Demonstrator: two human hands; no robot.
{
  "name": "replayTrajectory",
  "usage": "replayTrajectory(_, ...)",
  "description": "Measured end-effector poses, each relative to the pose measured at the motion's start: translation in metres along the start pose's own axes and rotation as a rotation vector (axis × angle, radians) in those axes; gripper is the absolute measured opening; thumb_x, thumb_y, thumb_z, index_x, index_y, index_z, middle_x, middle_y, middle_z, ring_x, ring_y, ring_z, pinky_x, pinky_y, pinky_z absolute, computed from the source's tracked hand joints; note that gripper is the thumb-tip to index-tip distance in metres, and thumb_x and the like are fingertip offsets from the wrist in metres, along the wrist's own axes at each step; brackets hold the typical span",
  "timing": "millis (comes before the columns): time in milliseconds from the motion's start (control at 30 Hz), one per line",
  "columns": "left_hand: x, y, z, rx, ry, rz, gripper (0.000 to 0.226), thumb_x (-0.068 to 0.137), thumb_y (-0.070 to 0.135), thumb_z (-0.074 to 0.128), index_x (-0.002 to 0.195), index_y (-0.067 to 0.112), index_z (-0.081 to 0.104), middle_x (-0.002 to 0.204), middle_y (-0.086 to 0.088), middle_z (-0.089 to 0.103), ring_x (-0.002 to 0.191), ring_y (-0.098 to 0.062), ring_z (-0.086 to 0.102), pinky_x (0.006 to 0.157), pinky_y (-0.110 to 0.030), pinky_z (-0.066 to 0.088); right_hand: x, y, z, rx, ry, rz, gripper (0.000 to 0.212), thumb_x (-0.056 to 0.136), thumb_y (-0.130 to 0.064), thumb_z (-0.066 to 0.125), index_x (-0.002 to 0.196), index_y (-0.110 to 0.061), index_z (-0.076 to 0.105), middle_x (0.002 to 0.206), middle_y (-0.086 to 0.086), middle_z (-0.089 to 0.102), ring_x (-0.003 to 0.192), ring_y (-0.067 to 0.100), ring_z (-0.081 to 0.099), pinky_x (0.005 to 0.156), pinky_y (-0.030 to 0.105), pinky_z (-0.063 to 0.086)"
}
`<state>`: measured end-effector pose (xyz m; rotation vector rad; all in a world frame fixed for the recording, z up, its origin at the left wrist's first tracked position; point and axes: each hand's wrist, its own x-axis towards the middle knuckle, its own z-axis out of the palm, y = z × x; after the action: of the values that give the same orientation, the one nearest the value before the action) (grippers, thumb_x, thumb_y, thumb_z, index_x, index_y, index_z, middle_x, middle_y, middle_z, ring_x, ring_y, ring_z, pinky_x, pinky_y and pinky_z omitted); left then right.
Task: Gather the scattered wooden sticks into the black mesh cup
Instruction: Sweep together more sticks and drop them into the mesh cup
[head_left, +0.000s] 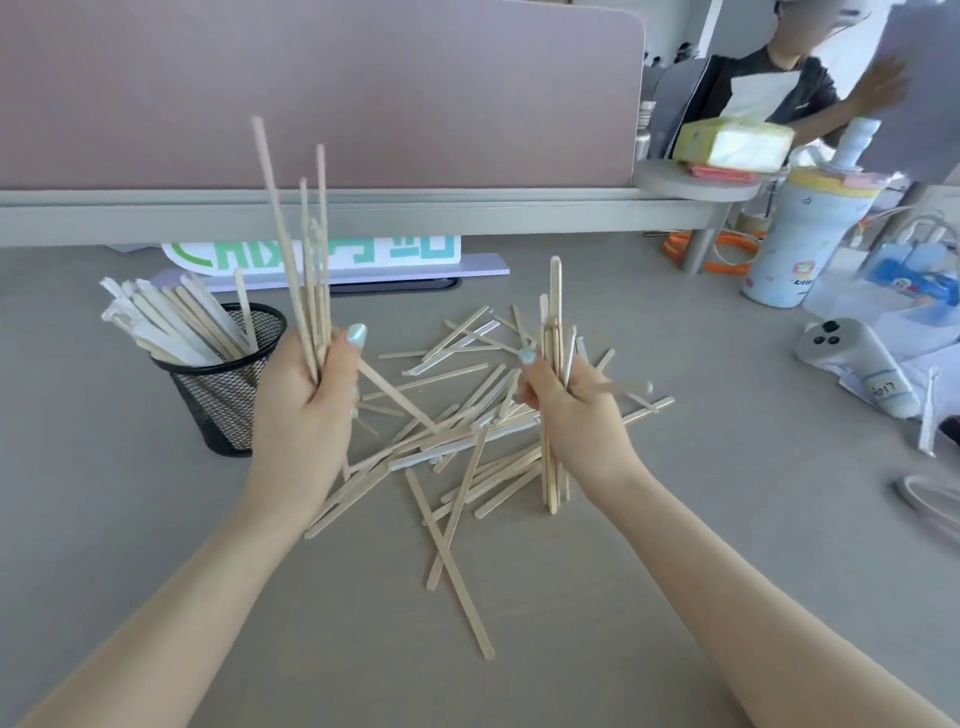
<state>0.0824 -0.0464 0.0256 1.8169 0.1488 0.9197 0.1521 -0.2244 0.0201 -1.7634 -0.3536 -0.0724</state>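
Note:
A black mesh cup (223, 402) stands on the grey desk at the left, with several wooden sticks (171, 325) leaning out of it to the left. My left hand (306, 410) grips an upright bundle of sticks (306, 234) just right of the cup. My right hand (571, 410) grips a second upright bundle (555, 301), whose lower ends reach down to the desk. Between and below my hands lies a loose pile of scattered sticks (457, 447).
A pink partition (311, 88) closes the desk's far side, with a green-and-white sign (363, 252) at its foot. At the right are a pale tumbler (800, 244), a grey controller (857, 364), papers and cables. Another person (779, 78) stands behind the partition.

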Motion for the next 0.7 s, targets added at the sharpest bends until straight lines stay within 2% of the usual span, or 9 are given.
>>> replayTrajectory(67,-0.005,-0.001,0.003,-0.021,0.041,0.028,0.030,0.090,0.036,0.044,0.065,0.020,0.035,0.049,0.007,0.035,0.046,-0.007,0.032,0.048,-0.027,0.035,-0.001,-0.001,-0.002,-0.045,0.011,-0.008,0.036,0.092,-0.027,0.047,0.077,0.006,0.052,0.070,0.016,0.042,0.060,0.008,0.036,0.055,0.014,0.034)
replayTrajectory(100,-0.007,0.000,0.005,-0.026,0.065,0.054,0.029,0.092,0.031,0.043,0.069,0.016,0.037,0.051,0.006,0.034,0.046,-0.006,0.035,0.048,-0.022,0.035,-0.002,-0.002,-0.003,-0.058,0.008,-0.006,0.039,0.092,-0.029,0.047,0.083,0.009,0.051,0.068,0.013,0.040,0.057,0.006,0.033,0.049,0.013,0.031)
replayTrajectory(167,-0.010,0.004,0.007,-0.068,0.135,0.073,0.025,0.095,0.025,0.040,0.072,0.014,0.039,0.055,0.002,0.037,0.046,-0.004,0.038,0.047,-0.013,0.035,-0.002,-0.002,-0.006,-0.074,0.021,0.005,0.040,0.092,-0.032,0.047,0.073,0.004,0.050,0.058,0.002,0.035,0.052,0.009,0.030,0.044,0.018,0.027)
replayTrajectory(267,-0.006,0.008,0.007,-0.143,0.207,0.061,0.025,0.093,0.031,0.037,0.069,0.028,0.034,0.052,0.009,0.040,0.046,-0.008,0.037,0.045,-0.017,0.035,0.001,-0.003,-0.009,-0.049,0.035,-0.015,0.042,0.092,-0.032,0.048,0.059,-0.006,0.045,0.052,0.001,0.033,0.050,0.013,0.029,0.044,0.021,0.024)
replayTrajectory(467,-0.003,-0.002,0.010,0.000,0.108,0.040,0.025,0.096,0.028,0.038,0.071,0.027,0.035,0.060,0.005,0.044,0.048,-0.006,0.042,0.043,-0.018,0.035,0.003,0.002,-0.011,-0.090,0.001,0.033,0.035,0.088,-0.023,0.051,0.066,0.004,0.047,0.051,0.005,0.046,0.049,0.014,0.039,0.043,0.019,0.030)
replayTrajectory(533,-0.001,-0.006,0.011,0.020,0.073,0.024,0.025,0.095,0.029,0.041,0.072,0.021,0.038,0.058,0.005,0.044,0.046,-0.005,0.043,0.044,-0.015,0.035,0.004,0.004,-0.008,-0.105,-0.013,0.045,0.034,0.088,-0.023,0.052,0.065,0.001,0.049,0.049,0.000,0.047,0.048,0.013,0.041,0.048,0.019,0.037)
replayTrajectory(600,-0.001,-0.009,0.011,0.018,0.053,0.014,0.027,0.093,0.032,0.045,0.071,0.017,0.040,0.054,0.008,0.044,0.046,-0.005,0.042,0.049,-0.019,0.037,0.005,0.007,-0.007,-0.076,-0.021,0.063,0.031,0.089,-0.025,0.053,0.066,-0.004,0.049,0.048,-0.005,0.046,0.045,0.008,0.043,0.060,0.030,0.047)
replayTrajectory(667,0.000,-0.010,0.012,-0.008,0.079,0.005,0.031,0.090,0.035,0.047,0.065,0.020,0.037,0.047,0.011,0.044,0.044,-0.006,0.039,0.050,-0.024,0.036,0.003,0.006,-0.006,-0.024,-0.020,0.077,0.028,0.090,-0.025,0.051,0.069,-0.006,0.047,0.053,0.003,0.041,0.043,0.011,0.041,0.058,0.036,0.043)
replayTrajectory(700,0.000,-0.008,0.013,-0.019,0.104,0.009,0.033,0.090,0.035,0.046,0.062,0.021,0.035,0.044,0.012,0.043,0.043,-0.007,0.038,0.049,-0.025,0.035,0.002,0.004,-0.006,0.010,-0.003,0.071,0.028,0.091,-0.022,0.049,0.070,-0.004,0.046,0.058,0.012,0.036,0.046,0.019,0.038,0.054,0.035,0.035)
